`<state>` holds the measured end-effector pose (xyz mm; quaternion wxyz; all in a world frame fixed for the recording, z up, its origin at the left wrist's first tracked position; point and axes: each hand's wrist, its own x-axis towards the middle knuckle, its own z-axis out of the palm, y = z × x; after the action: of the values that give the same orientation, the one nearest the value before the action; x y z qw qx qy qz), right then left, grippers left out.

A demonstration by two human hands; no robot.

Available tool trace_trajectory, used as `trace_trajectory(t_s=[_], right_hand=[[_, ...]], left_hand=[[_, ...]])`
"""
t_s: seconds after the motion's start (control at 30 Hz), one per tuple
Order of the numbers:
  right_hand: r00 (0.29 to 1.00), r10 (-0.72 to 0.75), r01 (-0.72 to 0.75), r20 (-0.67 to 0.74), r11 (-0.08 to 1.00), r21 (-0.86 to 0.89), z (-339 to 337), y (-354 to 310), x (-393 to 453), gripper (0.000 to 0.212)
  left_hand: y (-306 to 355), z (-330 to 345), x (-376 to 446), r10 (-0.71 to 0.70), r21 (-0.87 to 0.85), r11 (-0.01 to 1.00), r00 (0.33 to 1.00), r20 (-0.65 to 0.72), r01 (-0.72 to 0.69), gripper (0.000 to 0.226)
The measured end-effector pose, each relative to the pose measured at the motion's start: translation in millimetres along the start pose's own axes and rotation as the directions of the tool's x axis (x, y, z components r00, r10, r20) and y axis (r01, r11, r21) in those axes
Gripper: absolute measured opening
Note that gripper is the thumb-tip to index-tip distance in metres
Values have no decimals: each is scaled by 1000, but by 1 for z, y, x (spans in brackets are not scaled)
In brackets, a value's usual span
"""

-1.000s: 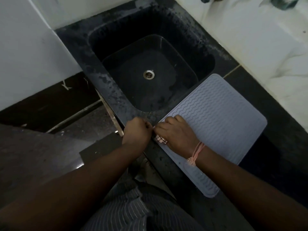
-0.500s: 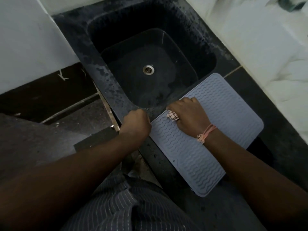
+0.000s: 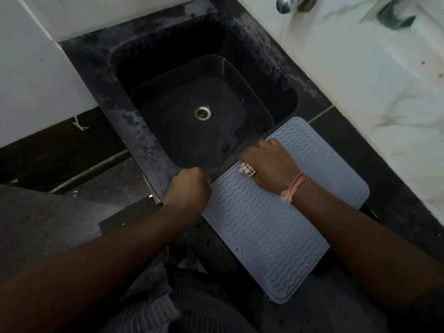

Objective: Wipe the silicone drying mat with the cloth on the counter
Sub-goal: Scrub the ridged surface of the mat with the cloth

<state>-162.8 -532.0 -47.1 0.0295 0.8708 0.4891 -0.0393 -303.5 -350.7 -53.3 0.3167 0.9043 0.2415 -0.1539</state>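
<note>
A grey silicone drying mat [image 3: 269, 227] with wavy ridges lies on the dark counter, right of the sink. My right hand [image 3: 269, 162] presses a small pink checked cloth [image 3: 247, 169] onto the mat's edge nearest the sink; most of the cloth is hidden under the palm. My left hand [image 3: 189, 186] is curled at the mat's near-left corner, and its fingers are hidden, so I cannot tell whether it pinches the mat's edge.
A black sink [image 3: 283, 97] with a metal drain [image 3: 202, 112] sits left of the mat. A tap [image 3: 286, 3] sticks out from the white wall at the top. The counter's front edge [image 3: 153, 188] drops to a dark floor at left.
My right hand slid the cloth along the mat's sink-side edge, away from my left hand and toward the far end. My left hand stayed at the corner.
</note>
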Motion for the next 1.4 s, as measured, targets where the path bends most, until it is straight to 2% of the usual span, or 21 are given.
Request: trace_trajectory(t_s=[0.17,0.23,0.33,0.47,0.63,0.8,0.93,1.07,1.2,1.3,1.4], right_hand=[[978,208,-209,15,978,27,-2,51,2,24],[983,181,-181,4,980,81,-1,51,0,24],[996,67,-58,-54,986,155,4,27,-7,26],[996,-73,77,-50,993,89,15,0,-8,43],[999,-12,15,-45,998,64,10,39,-2,41],[992,128,-128,-11,991,29,2,92,8,26],[966,259,-258,-1,964,63,3,119,10,24],[971,228,-217,-69,967,133,2,94,8,22],[991,120,-111,-65,986,125,13,59,3,33],[989,131,-121,-73,984,130,16,71,2,30],[985,154,-147,-74,985,91,15,98,5,22]], left_hand=[[9,1,0,-45,42,998,999,-21,46,19],[13,4,1,-44,27,999,998,-42,45,22],[26,8,6,8,-41,999,997,-78,-11,22],[53,10,22,74,-40,996,994,-82,-77,14],[60,10,31,69,19,997,997,-31,-68,13],[64,11,34,50,75,996,999,-21,-48,16],[69,12,36,35,81,996,999,2,-35,16],[81,17,48,87,65,994,996,17,-88,20],[101,26,59,216,144,966,976,5,-214,19],[106,29,63,238,214,949,971,-2,-233,16],[107,27,64,229,214,947,971,71,-239,10]])
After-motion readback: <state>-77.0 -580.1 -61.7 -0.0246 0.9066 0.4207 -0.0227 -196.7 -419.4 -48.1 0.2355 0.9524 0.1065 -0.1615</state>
